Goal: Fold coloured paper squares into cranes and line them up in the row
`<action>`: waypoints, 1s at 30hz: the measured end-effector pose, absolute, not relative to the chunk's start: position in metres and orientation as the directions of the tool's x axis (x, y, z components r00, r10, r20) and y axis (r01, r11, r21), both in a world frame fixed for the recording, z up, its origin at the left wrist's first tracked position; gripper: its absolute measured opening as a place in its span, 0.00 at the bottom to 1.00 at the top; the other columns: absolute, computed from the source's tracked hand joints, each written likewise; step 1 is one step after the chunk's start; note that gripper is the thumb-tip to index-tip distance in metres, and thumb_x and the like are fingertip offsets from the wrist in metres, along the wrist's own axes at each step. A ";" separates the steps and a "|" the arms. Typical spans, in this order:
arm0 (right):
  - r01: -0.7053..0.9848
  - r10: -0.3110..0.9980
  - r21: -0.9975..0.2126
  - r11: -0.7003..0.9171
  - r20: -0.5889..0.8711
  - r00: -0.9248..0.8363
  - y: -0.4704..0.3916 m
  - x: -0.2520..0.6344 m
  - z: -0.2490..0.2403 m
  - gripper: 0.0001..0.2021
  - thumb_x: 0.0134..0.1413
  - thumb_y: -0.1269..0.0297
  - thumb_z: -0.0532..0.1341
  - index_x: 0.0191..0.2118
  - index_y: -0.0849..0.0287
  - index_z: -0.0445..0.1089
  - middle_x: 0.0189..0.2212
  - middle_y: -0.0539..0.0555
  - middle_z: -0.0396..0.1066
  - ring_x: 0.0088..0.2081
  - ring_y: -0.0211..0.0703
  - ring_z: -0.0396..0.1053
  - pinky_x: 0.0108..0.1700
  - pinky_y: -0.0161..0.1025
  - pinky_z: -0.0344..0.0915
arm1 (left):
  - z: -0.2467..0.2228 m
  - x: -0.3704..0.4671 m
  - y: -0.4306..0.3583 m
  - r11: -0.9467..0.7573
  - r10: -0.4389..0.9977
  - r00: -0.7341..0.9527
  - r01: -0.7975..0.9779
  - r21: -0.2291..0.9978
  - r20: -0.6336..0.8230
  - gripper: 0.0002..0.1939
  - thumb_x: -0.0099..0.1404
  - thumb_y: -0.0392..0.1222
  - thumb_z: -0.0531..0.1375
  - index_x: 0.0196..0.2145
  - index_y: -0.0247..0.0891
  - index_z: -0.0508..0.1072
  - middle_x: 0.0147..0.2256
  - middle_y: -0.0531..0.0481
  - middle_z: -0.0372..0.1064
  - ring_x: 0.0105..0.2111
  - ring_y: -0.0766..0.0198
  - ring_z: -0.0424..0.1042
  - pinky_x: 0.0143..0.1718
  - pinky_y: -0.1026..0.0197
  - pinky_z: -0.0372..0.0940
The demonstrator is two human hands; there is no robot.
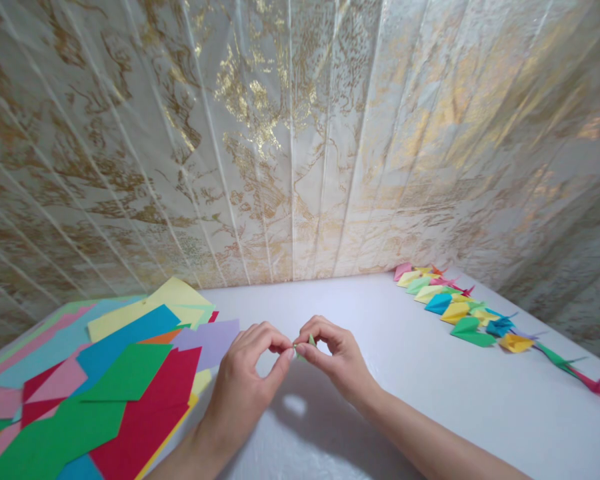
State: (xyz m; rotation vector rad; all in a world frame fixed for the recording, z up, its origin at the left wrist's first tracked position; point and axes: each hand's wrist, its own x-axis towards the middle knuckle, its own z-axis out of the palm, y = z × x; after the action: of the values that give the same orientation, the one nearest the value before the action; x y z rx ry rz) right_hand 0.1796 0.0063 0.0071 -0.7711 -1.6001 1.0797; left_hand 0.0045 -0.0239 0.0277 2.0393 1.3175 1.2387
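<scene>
Between my two hands, above the white table, is a small light green folded paper (312, 341), mostly hidden by fingers. My left hand (257, 363) pinches its left end between thumb and forefinger. From the other side, my right hand (333, 353) holds it with thumb and bent fingers. The fingertips of both hands nearly meet. The paper's exact folded shape cannot be made out. Both hands cast a shadow on the table below.
Loose coloured paper sheets (130, 373) overlap across the table's left side. At the right lie rows of small folded paper pieces, among them a green one (473, 332) and a blue one (500, 326). A gold-patterned curtain (290, 167) hangs behind the white table (430, 393).
</scene>
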 end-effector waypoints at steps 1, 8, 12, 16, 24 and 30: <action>-0.051 0.889 -0.931 0.362 0.361 -0.283 0.006 0.179 0.006 0.08 0.55 0.60 0.67 0.29 0.57 0.75 0.28 0.50 0.69 0.33 0.41 0.63 0.39 0.39 0.59 | 0.026 0.005 -0.023 -0.460 0.880 0.149 0.503 0.732 0.450 0.07 0.66 0.39 0.58 0.29 0.42 0.70 0.29 0.55 0.69 0.34 0.61 0.68 0.40 0.60 0.59; -0.200 0.947 -0.972 0.121 0.173 -0.269 0.005 0.172 -0.002 0.14 0.49 0.56 0.69 0.26 0.59 0.70 0.25 0.47 0.64 0.30 0.38 0.58 0.35 0.36 0.54 | 0.016 0.009 -0.023 -0.408 0.910 0.129 0.446 0.797 0.393 0.07 0.65 0.40 0.57 0.29 0.42 0.69 0.29 0.54 0.68 0.34 0.61 0.68 0.39 0.60 0.59; -0.265 0.964 -0.964 -0.016 0.056 -0.260 0.001 0.168 0.000 0.17 0.45 0.52 0.71 0.26 0.60 0.69 0.23 0.46 0.62 0.27 0.36 0.56 0.32 0.34 0.52 | 0.014 0.012 -0.024 -0.351 0.936 0.123 0.397 0.848 0.330 0.07 0.65 0.42 0.57 0.30 0.42 0.69 0.30 0.55 0.67 0.34 0.61 0.67 0.40 0.60 0.58; -0.317 0.961 -0.946 -0.059 0.033 -0.275 -0.001 0.165 0.002 0.18 0.45 0.51 0.72 0.26 0.60 0.69 0.24 0.47 0.65 0.29 0.37 0.60 0.35 0.35 0.56 | 0.012 0.014 -0.024 -0.259 0.965 0.131 0.324 0.910 0.228 0.09 0.65 0.47 0.58 0.30 0.41 0.72 0.30 0.55 0.67 0.34 0.61 0.66 0.41 0.60 0.58; -0.251 0.915 -0.960 0.125 0.210 -0.346 0.015 0.178 -0.005 0.19 0.58 0.50 0.65 0.50 0.53 0.69 0.30 0.48 0.68 0.32 0.39 0.66 0.38 0.38 0.62 | 0.008 0.006 -0.012 -0.033 0.998 0.049 0.147 0.989 0.026 0.18 0.60 0.56 0.59 0.23 0.41 0.64 0.23 0.57 0.59 0.27 0.63 0.60 0.32 0.62 0.56; -0.068 0.804 -0.937 0.343 0.330 -0.494 0.017 0.189 0.003 0.08 0.63 0.59 0.61 0.39 0.57 0.74 0.36 0.52 0.71 0.38 0.42 0.69 0.41 0.39 0.62 | 0.009 0.000 -0.009 0.050 0.997 0.051 0.083 0.995 -0.054 0.19 0.58 0.57 0.60 0.21 0.40 0.62 0.22 0.57 0.57 0.27 0.64 0.57 0.32 0.62 0.54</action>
State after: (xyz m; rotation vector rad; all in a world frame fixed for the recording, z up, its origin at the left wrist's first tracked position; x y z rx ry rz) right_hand 0.1890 0.0170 0.0034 -0.6578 -1.7439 1.2712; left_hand 0.0000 -0.0094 0.0093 1.2551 1.2530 1.0915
